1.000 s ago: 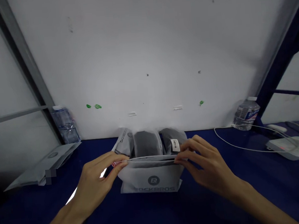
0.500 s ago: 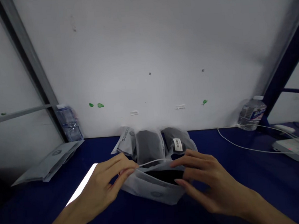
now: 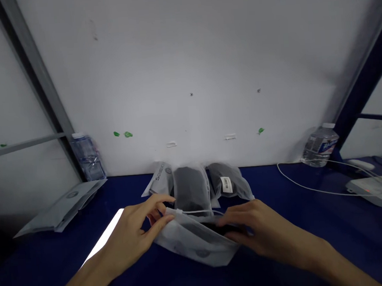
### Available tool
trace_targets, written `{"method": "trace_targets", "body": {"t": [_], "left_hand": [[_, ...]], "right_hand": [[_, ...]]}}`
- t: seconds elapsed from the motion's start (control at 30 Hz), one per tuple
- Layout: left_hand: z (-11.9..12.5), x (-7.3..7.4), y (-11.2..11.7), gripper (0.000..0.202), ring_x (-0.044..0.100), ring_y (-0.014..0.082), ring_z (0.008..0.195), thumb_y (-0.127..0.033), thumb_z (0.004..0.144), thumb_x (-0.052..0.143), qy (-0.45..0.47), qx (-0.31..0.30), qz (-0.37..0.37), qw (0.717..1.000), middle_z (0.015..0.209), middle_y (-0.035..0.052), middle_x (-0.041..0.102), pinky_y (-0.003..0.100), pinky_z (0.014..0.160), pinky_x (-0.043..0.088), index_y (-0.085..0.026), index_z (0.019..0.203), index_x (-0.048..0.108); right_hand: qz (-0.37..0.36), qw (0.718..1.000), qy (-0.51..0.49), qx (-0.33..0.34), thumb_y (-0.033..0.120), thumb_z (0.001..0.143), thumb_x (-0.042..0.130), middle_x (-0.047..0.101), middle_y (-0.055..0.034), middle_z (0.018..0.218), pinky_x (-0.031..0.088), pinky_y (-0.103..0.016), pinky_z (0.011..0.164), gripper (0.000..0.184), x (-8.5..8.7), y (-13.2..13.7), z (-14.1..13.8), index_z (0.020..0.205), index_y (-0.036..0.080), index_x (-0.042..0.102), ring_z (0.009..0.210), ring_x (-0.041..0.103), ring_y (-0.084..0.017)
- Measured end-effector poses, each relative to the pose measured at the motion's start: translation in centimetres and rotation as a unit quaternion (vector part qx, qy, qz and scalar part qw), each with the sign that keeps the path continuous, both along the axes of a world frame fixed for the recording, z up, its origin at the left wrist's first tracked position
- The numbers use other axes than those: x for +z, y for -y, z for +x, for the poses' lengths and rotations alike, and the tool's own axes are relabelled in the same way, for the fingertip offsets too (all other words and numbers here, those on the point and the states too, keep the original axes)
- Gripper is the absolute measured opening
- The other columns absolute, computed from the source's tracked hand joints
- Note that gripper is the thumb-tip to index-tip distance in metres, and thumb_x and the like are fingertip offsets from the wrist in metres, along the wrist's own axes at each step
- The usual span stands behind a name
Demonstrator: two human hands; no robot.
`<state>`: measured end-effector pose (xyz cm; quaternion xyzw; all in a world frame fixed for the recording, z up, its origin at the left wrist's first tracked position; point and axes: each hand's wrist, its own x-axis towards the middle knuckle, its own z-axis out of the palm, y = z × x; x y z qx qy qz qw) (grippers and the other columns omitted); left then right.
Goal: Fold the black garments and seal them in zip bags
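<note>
A frosted plastic zip bag (image 3: 199, 247) with a round printed mark lies tilted in front of me, its mouth gaping towards the back. My left hand (image 3: 143, 230) grips the bag's left corner beside the white slider (image 3: 178, 211), thumb on the near side and index finger raised. At the right end of the mouth, my right hand (image 3: 259, 228) reaches in with fingers and thumb around a dark, soft-looking item (image 3: 214, 226). Its fingertips are blurred and partly hidden.
Behind stand a printed pouch (image 3: 162, 180), a dark-filled bag (image 3: 191, 189) and a barcoded bag (image 3: 229, 182). Flat bags (image 3: 63, 206) and a bottle (image 3: 88, 157) are left, near a lit phone-like screen (image 3: 107, 233). Right are another bottle (image 3: 321, 146), a cable (image 3: 300, 188) and a white device (image 3: 376, 189).
My right hand has moved its fingers deeper into the bag's mouth and closed them together. The left index finger has lifted off the bag's corner, uncovering the slider.
</note>
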<state>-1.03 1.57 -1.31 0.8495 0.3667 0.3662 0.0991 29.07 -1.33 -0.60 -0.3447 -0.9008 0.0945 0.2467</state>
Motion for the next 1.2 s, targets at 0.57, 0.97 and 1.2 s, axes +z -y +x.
{"method": "trace_targets", "body": {"t": [0.57, 0.97, 1.2], "left_hand": [[-0.2, 0.6, -0.6, 0.016, 0.063, 0.0168, 0.075, -0.026, 0.092, 0.054, -0.065, 0.027, -0.122, 0.990, 0.082, -0.0009, 0.067, 0.032, 0.072, 0.053, -0.025, 0.107, 0.062], [-0.4, 0.3, -0.9, 0.020, 0.053, 0.0150, 0.066, -0.029, 0.096, 0.046, -0.124, 0.016, -0.222, 0.967, 0.075, -0.0010, 0.059, 0.027, 0.060, 0.039, -0.020, 0.085, 0.060], [-0.8, 0.3, -0.7, 0.022, 0.046, 0.0132, 0.059, -0.028, 0.093, 0.041, -0.131, -0.003, -0.227, 0.965, 0.071, -0.0010, 0.055, 0.026, 0.053, 0.031, -0.019, 0.086, 0.061]], "right_hand": [[-0.151, 0.932, -0.319, -0.077, 0.035, 0.086, 0.072, 0.063, 0.0008, 0.076, 0.047, -0.023, 0.058, 0.015, -0.4, -0.9, 0.7, 0.087, 0.021, 0.067, 0.067, 0.059, -0.013], [-0.092, 0.896, -0.402, -0.163, 0.040, 0.084, 0.072, 0.063, 0.0001, 0.075, 0.047, -0.023, 0.058, 0.020, -0.3, -1.7, 1.1, 0.087, 0.020, 0.066, 0.068, 0.059, -0.013], [0.022, 0.867, -0.453, -0.206, 0.037, 0.081, 0.075, 0.063, 0.0007, 0.075, 0.049, -0.023, 0.058, 0.017, 0.2, -1.4, 0.9, 0.084, 0.022, 0.068, 0.066, 0.060, -0.013]]}}
